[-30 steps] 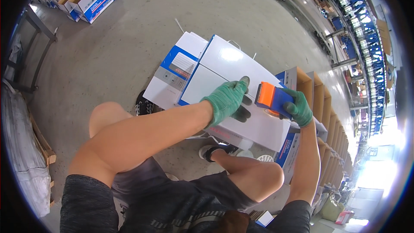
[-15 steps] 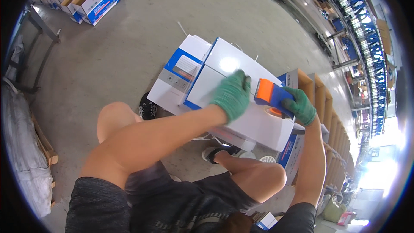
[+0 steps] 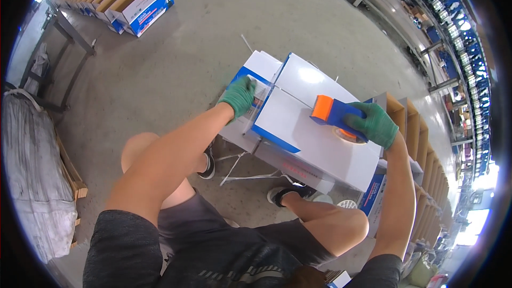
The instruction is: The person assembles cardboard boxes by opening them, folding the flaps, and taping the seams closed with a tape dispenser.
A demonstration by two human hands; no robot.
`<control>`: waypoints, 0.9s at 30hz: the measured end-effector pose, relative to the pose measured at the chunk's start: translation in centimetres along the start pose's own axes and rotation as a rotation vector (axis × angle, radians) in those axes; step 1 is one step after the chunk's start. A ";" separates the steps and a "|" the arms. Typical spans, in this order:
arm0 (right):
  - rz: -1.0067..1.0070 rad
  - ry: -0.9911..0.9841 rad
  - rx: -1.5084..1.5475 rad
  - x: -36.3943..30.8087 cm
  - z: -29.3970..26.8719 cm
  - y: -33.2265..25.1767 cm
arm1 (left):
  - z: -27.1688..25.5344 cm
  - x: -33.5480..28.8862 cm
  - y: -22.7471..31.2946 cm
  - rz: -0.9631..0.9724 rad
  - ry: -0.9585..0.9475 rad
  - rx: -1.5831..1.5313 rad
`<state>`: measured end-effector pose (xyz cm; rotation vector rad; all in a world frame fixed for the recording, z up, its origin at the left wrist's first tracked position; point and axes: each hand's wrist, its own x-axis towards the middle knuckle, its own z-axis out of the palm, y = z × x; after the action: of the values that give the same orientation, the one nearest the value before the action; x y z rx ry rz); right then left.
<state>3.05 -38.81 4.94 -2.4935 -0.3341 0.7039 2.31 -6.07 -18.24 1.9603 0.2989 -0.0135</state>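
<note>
A white carton with blue edges lies in front of me, its top flaps folded closed along a middle seam. In my right hand is a tape dispenser, blue with an orange front, resting on or just over the carton's right part. A roll of clear tape shows beneath it. My left hand is closed by the carton's left end, over a white and blue carton panel. Something clear and shiny shows beside its fingers; what they hold is hidden. Both hands wear green gloves.
Open cartons stand in a row at the far left, and more open cartons line the right. Wrapped goods on a pallet are at the left. A metal frame stands behind them. White stand legs show below the carton.
My left hand has moved left from the carton's top to its left end. The right hand still grips the tape dispenser. The whole view has shifted slightly.
</note>
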 end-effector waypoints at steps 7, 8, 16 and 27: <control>0.004 0.002 -0.058 -0.3 0.1 -1.8 | -0.8 -0.9 3.7 0.067 0.193 0.037; -0.024 0.012 -0.023 -0.4 -0.1 -2.1 | -1.8 -0.4 5.7 0.353 0.162 0.104; 0.125 -0.191 -0.042 -1.4 -3.7 0.3 | -3.1 -5.4 14.8 0.808 -0.455 0.908; 0.647 -0.026 -0.436 -17.2 -12.4 13.5 | -2.2 -4.9 15.0 0.847 -0.522 1.093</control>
<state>-3.31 -61.48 13.68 -3.0359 0.3785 0.9927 0.48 -10.60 -3.12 2.8808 -1.1111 -0.1630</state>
